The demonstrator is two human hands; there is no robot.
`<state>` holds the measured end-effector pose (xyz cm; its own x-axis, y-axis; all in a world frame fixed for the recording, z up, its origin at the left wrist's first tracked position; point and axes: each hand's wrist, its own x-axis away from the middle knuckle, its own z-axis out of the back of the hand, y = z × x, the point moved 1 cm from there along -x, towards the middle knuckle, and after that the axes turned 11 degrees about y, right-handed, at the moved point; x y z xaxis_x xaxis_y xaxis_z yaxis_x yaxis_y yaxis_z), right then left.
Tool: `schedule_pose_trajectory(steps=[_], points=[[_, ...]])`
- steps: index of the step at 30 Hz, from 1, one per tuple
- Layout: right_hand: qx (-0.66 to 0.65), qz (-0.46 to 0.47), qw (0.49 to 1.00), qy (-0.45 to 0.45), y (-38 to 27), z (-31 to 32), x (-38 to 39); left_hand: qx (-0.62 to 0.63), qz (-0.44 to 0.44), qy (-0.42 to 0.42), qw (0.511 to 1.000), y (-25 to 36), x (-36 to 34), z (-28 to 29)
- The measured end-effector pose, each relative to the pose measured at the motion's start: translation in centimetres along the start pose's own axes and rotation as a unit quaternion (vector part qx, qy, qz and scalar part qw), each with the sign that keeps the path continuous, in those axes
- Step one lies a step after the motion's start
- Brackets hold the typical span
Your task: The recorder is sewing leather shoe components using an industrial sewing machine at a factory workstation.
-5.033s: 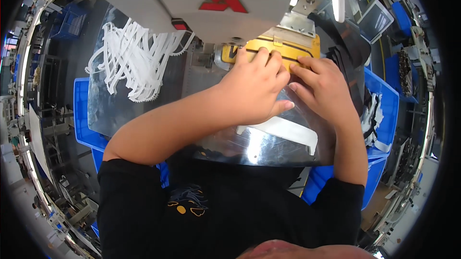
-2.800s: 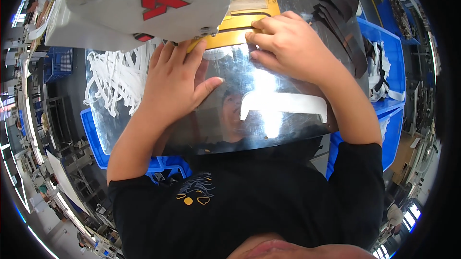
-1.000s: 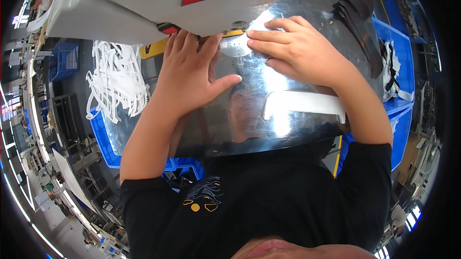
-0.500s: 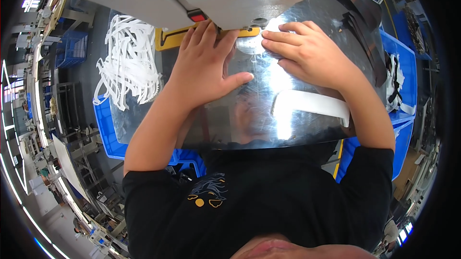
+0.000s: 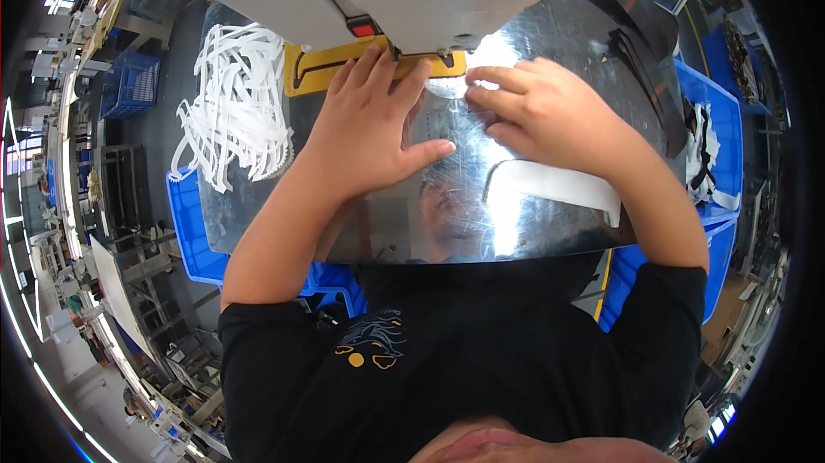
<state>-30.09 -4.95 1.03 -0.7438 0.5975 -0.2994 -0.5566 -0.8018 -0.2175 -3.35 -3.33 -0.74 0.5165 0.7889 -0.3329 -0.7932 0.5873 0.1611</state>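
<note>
The yellow plate (image 5: 318,78) has slid left under my left hand (image 5: 365,128), fingers spread; another stretch, I judge, now lies below the machine head (image 5: 473,12). My right hand (image 5: 550,111), thumb apart from bent fingers, is at the plate's right end, contact unclear.

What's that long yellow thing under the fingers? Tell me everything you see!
It's a yellow plate, stiff-looking, with narrow dark slots. It lies flat over the shiny metal table, partly hidden by the pale machine head and the left hand, whose fingers lie over it. The right hand is by its right end; I can't tell whether they touch.
</note>
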Motion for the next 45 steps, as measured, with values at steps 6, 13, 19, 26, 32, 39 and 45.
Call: schedule_pose_trajectory(steps=[6, 13, 19, 26, 32, 39, 45], points=[[-0.015, -0.009, 1.000, -0.023, -2.1, -1.4, -1.9, 0.020, 0.014, -0.037, 0.999, 0.9, 0.2, 1.2], [0.009, -0.050, 0.997, -0.064, -3.5, -0.6, -2.6, 0.072, 0.010, -0.027, 0.997, 1.4, 1.0, 1.6], [0.067, -0.056, 0.994, -0.071, -3.3, 0.1, -1.0, -0.005, 0.099, 0.077, 0.992, -1.0, 1.3, 5.7], [0.053, -0.082, 0.992, -0.078, -2.7, 1.0, -0.4, -0.175, 0.302, 0.016, 0.937, -10.3, 6.1, 3.9], [0.034, -0.093, 0.994, -0.055, -1.7, 1.5, 1.1, -0.113, 0.324, -0.015, 0.939, -9.2, 5.0, 2.9], [0.006, -0.091, 0.995, -0.042, -1.5, 1.3, 0.8, -0.164, 0.352, -0.010, 0.921, -9.0, 4.9, 2.4], [0.006, -0.089, 0.995, -0.043, -1.4, 1.3, 0.7, -0.186, 0.365, -0.006, 0.912, -8.8, 4.6, 2.3]])
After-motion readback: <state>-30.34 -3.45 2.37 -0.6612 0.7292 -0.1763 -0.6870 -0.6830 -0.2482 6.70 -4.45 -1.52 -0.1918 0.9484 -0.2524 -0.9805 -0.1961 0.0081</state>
